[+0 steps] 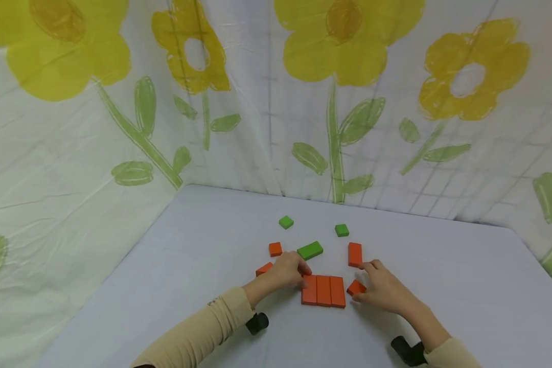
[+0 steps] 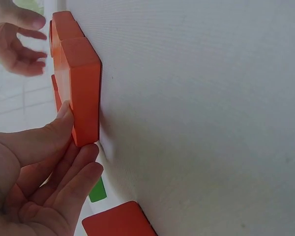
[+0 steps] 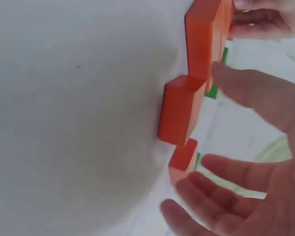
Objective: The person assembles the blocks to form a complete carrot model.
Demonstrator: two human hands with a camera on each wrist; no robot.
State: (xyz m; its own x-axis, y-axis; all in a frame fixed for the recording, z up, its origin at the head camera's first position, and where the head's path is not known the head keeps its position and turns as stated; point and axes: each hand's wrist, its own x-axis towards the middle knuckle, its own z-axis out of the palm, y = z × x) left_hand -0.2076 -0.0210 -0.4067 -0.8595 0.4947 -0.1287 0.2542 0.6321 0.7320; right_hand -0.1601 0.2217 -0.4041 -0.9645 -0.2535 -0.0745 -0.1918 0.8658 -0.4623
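The left hand (image 1: pixel 287 270) was laid at the far left corner of a row of three orange blocks (image 1: pixel 323 290). Its thumb and fingertips (image 2: pixel 64 118) were pressed against the end of the outermost block, seemingly so that the row was kept flush; the fingers were nearly straight and nothing was enclosed by them. The three blocks were set side by side on the bench (image 1: pixel 441 286), touching, directly before the person.

The right hand (image 1: pixel 381 286) was held relaxed and spread just beside a small orange block (image 1: pixel 355 288), which lay tilted at the right edge of the row. Whether the block was really touched could not be told; it was not gripped.

Further out, a long orange block (image 1: pixel 354 254) was lying past the right fingers, and two more orange pieces (image 1: pixel 275 249) by the left hand. A long green block (image 1: pixel 310 250) and two small green blocks (image 1: pixel 285 222) were left farther back, apart from the row.
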